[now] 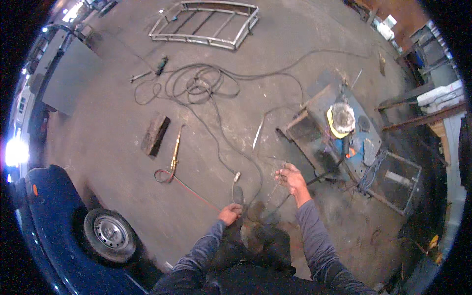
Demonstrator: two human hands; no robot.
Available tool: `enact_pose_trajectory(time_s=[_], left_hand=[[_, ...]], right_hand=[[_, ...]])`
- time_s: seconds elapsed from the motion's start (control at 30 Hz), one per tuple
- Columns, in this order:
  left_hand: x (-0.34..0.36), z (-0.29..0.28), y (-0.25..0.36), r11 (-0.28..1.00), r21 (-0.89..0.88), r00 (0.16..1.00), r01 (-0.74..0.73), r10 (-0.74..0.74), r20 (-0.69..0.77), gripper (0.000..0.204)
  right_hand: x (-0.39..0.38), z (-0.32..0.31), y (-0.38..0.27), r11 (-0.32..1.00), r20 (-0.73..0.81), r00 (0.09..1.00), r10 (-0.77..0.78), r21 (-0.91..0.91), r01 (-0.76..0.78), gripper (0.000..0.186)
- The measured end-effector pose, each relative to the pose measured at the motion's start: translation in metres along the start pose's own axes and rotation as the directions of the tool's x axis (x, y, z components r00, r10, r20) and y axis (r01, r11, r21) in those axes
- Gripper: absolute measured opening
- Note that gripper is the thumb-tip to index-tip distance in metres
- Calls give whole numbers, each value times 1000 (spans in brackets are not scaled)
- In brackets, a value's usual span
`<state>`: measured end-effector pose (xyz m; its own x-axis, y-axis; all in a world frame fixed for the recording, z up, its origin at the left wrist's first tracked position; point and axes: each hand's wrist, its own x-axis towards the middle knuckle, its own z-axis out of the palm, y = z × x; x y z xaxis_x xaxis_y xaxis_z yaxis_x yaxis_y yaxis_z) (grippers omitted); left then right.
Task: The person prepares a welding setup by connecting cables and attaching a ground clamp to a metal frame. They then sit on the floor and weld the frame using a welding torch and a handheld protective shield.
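Note:
My left hand (230, 214) is closed on a thin cable below a pale connector (237, 176), above my shoe. My right hand (290, 179) is raised at centre right with curled fingers; something thin is at its fingertips, too small to make out. A brass torch (175, 156) with red and dark hoses lies on the floor to the left, beside a rusty metal block (154, 135). A metal work table (314, 132) at the right holds a yellow-rimmed helmet-like object (342, 118) and tools.
Looped cables (201, 86) and a green grinder (162, 65) lie ahead, before a silver metal rack (204, 24). A dark blue vehicle (56, 216) with a wheel (108, 233) stands at lower left. A framed panel (393, 184) and steel beams (418, 118) are at the right.

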<state>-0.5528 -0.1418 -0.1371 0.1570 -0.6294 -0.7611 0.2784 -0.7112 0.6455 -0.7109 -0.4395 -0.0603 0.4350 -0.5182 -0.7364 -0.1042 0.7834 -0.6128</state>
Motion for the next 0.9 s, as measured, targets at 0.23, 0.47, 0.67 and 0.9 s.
enact_pose_trajectory(time_s=[0.23, 0.47, 0.67, 0.9], left_hand=[[-96, -177, -17, 917, -389, 870, 91, -263, -417, 18], [-200, -214, -139, 377, 866, 933, 329, 13, -360, 23], [-200, -178, -169, 703, 623, 930, 343, -163, -328, 28], [-143, -174, -108, 882, -393, 871, 261, -391, -299, 23]], right_hand=[[28, 64, -87, 994, 29, 1000, -3, 110, 0, 53], [37, 99, -182, 961, 241, 963, -122, 271, 54, 22], [48, 122, -236, 956, -28, 988, -149, 253, 151, 25], [66, 109, -278, 904, 9, 949, -314, 308, 296, 22]])
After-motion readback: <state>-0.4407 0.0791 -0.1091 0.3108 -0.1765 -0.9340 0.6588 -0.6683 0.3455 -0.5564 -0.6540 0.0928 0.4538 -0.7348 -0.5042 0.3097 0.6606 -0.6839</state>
